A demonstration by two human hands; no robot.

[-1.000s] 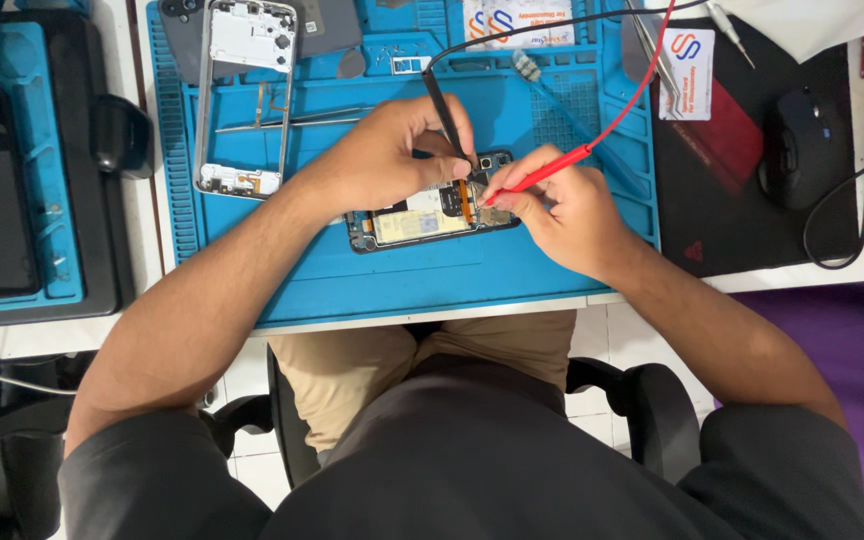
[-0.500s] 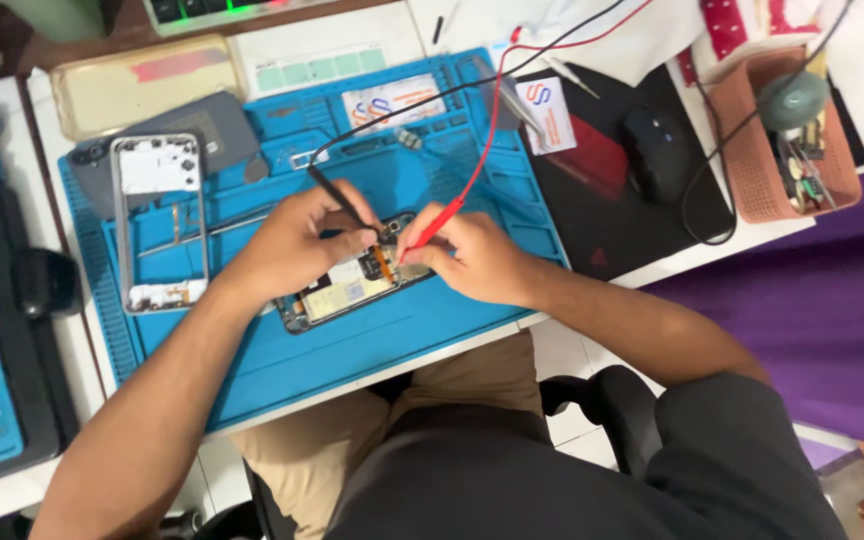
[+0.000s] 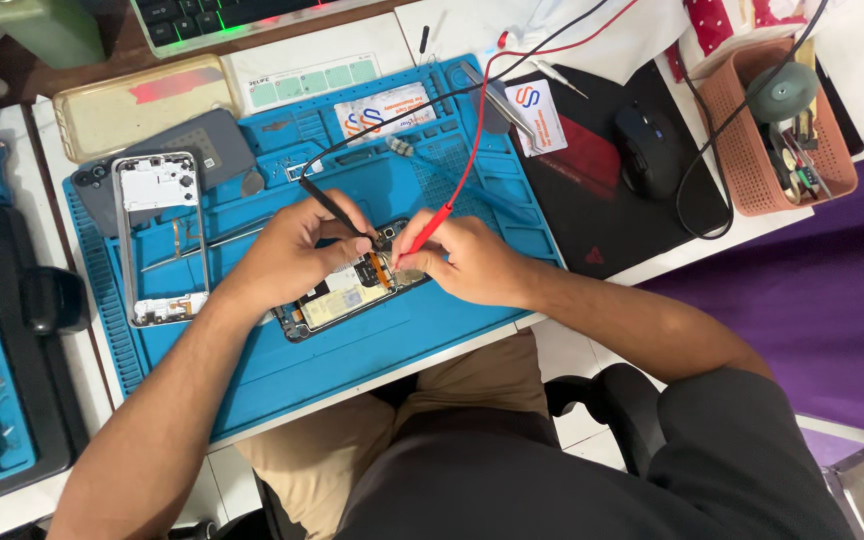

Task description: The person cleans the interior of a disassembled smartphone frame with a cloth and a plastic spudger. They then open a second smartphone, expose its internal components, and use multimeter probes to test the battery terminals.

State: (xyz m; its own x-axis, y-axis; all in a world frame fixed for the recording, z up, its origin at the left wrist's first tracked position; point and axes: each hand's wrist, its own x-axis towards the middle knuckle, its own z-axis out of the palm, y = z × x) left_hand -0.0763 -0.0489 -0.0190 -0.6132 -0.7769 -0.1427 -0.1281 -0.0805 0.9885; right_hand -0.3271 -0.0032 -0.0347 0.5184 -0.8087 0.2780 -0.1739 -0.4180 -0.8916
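Probing the opened phone (image 3: 352,285) lying on the blue repair mat (image 3: 432,340). Left hand (image 3: 287,250) pinching the black probe (image 3: 337,212), right hand (image 3: 462,260) pinching the red probe (image 3: 427,235); both tips probably on the board. Next calls for steady tips, no slipping onto neighbouring contacts.

1. The blue rubbery work mat (image 3: 352,350) looks matt, with moulded ribs and small compartments.
2. The opened black smartphone (image 3: 352,290) shows a glossy pale battery label and small shiny metal parts.
3. The thin red plastic probe (image 3: 430,232) is smooth; the thin black plastic probe (image 3: 327,208) is matt.
4. The silver metal phone frame (image 3: 157,240) has a satin shine.
5. The terracotta plastic basket (image 3: 752,170) has perforated walls.
6. The black mouse pad (image 3: 592,210) looks like matt cloth.
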